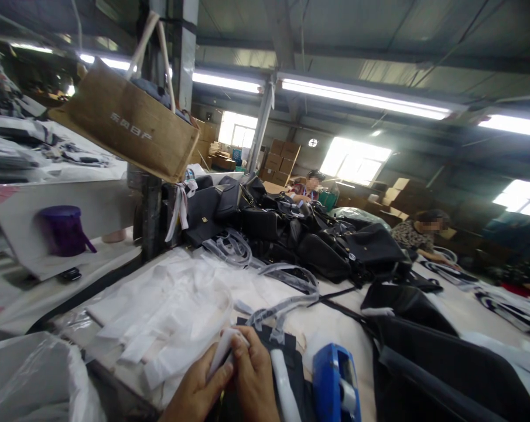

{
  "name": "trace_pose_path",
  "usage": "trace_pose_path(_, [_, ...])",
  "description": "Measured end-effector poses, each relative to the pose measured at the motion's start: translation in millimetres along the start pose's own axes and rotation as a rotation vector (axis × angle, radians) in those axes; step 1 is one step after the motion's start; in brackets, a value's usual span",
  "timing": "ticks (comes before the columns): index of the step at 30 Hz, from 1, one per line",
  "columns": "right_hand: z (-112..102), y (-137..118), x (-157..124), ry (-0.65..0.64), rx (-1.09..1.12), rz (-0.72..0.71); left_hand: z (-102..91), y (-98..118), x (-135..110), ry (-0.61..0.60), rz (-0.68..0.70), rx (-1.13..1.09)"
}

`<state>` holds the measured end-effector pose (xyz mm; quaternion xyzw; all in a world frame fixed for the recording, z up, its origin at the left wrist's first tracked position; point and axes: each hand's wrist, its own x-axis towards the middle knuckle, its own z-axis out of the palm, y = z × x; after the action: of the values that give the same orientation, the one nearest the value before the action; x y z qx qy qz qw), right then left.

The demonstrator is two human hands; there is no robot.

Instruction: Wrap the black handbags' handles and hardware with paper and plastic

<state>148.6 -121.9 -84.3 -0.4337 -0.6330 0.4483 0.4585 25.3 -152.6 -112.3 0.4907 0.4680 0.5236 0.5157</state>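
My left hand (203,378) and my right hand (252,366) are close together at the lower middle, fingers closed around a white wrapped strip (223,351). It looks like thin white packing sheet, and what lies inside it is hidden. Beneath and behind my hands is a black bag (296,369), partly covered by them. One white-wrapped handle (284,384) lies on it, right of my right hand. Clear plastic-wrapped straps (291,302) run from the bag across the table. A blue tape dispenser (335,381) stands to the right.
Loose white packing sheets (172,305) cover the table at left. Black bags (308,246) are heaped at the back, with another black bag (449,369) at right. A tan tote (133,123) hangs on a post. Two people (423,228) sit beyond the table. A lined bin (36,375) stands lower left.
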Motion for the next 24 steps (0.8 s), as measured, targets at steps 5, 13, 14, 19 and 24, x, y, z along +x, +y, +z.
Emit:
trace_pose_path(5, [2.5,3.2,-2.1,0.045,-0.096,-0.044,5.1,-12.7,-1.2,-0.029,-0.03,-0.168])
trace_pose_path(13, [-8.5,4.9,-7.1,-0.2,0.451,0.138,3.2,-6.5,3.7,-0.068,-0.179,-0.328])
trace_pose_path(14, [-10.1,6.2,-8.0,-0.221,0.477,0.143,1.8,-5.8,2.8,-0.075,-0.198,-0.321])
trace_pose_path(19, [-10.3,8.1,-8.9,-0.13,0.312,0.088,-1.2,-8.3,2.6,-0.12,-0.208,-0.335])
trace_pose_path(24, [-4.1,4.5,-10.5,0.009,0.082,0.02,5.1,-18.9,3.5,-0.037,-0.073,-0.292])
